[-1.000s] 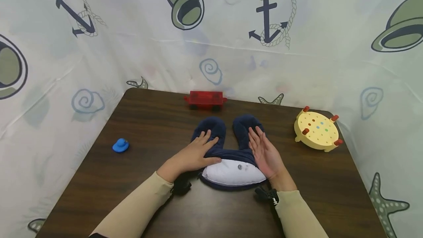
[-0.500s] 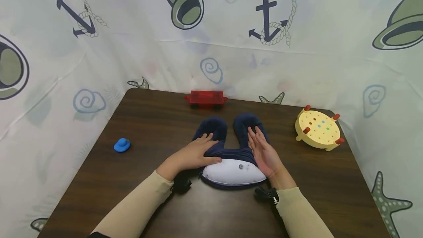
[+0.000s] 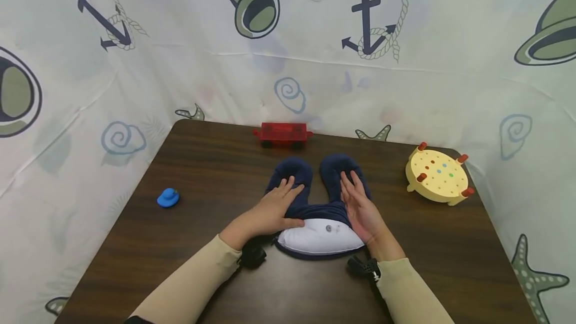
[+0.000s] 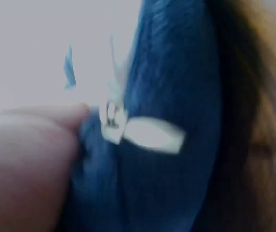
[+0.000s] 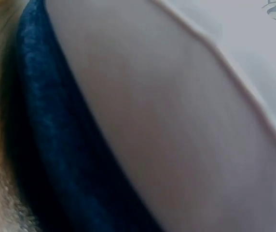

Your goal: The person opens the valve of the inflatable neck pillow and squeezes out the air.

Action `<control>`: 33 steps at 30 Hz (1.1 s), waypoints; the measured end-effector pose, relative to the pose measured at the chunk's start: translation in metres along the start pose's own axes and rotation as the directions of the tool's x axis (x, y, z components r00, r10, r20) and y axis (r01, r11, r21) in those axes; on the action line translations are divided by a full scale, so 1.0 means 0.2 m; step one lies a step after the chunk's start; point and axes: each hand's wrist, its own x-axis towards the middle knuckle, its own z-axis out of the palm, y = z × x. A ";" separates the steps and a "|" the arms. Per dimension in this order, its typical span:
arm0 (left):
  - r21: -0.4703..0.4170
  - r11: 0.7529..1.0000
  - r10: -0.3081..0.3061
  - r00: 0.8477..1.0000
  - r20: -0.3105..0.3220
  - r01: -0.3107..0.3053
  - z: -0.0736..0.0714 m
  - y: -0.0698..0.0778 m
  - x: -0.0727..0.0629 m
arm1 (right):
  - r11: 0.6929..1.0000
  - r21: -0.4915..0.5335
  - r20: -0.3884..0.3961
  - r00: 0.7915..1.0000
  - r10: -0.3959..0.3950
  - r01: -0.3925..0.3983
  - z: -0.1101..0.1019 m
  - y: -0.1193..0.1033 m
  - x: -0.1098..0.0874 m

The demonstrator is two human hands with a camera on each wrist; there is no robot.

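A navy U-shaped neck pillow (image 3: 321,210) lies on the table with its two arms pointing away from me. Its cover gapes along the near curve, and the white inner cushion (image 3: 317,238) shows there. My left hand (image 3: 269,212) rests on the left arm of the pillow, fingers spread, thumb reaching to the white part. Against the right side lies my right hand (image 3: 363,212), fingers fairly straight. A white zipper pull (image 4: 155,135) hangs by the left thumb (image 4: 29,159) in the left wrist view. Close up in the right wrist view is the white inner cushion (image 5: 147,96) beside navy fabric.
Behind the pillow, a red toy wagon (image 3: 283,133) sits near the far edge of the brown table (image 3: 216,159). A small blue rubber duck (image 3: 168,197) is at left. A yellow round toy with red pegs (image 3: 436,176) stands at the right edge.
The left hand's fingers, bunched half a second ago, have spread out again over the pillow. The right hand stays along its side. The head view has shifted slightly.
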 end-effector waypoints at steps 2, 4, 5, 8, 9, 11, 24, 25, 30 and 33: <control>-0.064 0.998 -0.011 1.000 0.025 0.012 -0.01 -0.01 0.00 | 1.000 -0.016 -0.002 1.000 0.003 -0.003 0.00 -0.01 0.00; -0.093 0.996 -0.012 0.999 0.043 0.016 -0.01 -0.02 0.00 | 1.000 -0.031 -0.006 1.000 -0.001 0.001 0.01 -0.01 0.00; -0.096 0.995 -0.007 0.999 0.047 0.012 -0.02 -0.02 0.01 | 0.999 -0.036 -0.009 1.000 -0.005 0.005 0.01 -0.01 0.00; -0.059 0.998 0.012 0.999 0.043 -0.010 -0.01 -0.02 0.02 | 0.999 -0.037 -0.020 0.999 -0.025 0.024 0.02 -0.01 -0.01; -0.040 0.999 0.015 0.999 0.039 -0.013 0.00 -0.02 0.02 | 0.999 -0.035 -0.022 0.999 -0.030 0.030 0.02 -0.01 -0.01; -0.014 1.000 0.014 0.999 0.034 -0.014 0.00 -0.01 0.02 | 0.999 -0.030 -0.025 0.999 -0.034 0.033 0.03 -0.01 -0.01; 0.134 0.991 0.006 1.000 -0.018 -0.004 0.01 0.05 0.01 | 0.999 -0.015 -0.021 0.999 -0.035 0.035 0.02 0.00 0.01; 0.153 0.988 0.005 1.000 -0.022 -0.002 0.01 0.05 0.01 | 0.999 -0.016 -0.021 0.999 -0.036 0.036 0.02 0.00 0.01; 0.206 0.978 -0.004 0.999 -0.032 0.010 0.03 0.07 0.01 | 0.999 -0.030 -0.012 0.999 -0.045 0.045 0.03 0.01 0.00; 0.211 0.978 0.004 0.999 -0.038 0.004 0.04 0.08 0.00 | 0.998 -0.039 -0.015 0.999 -0.051 0.051 0.03 0.01 0.00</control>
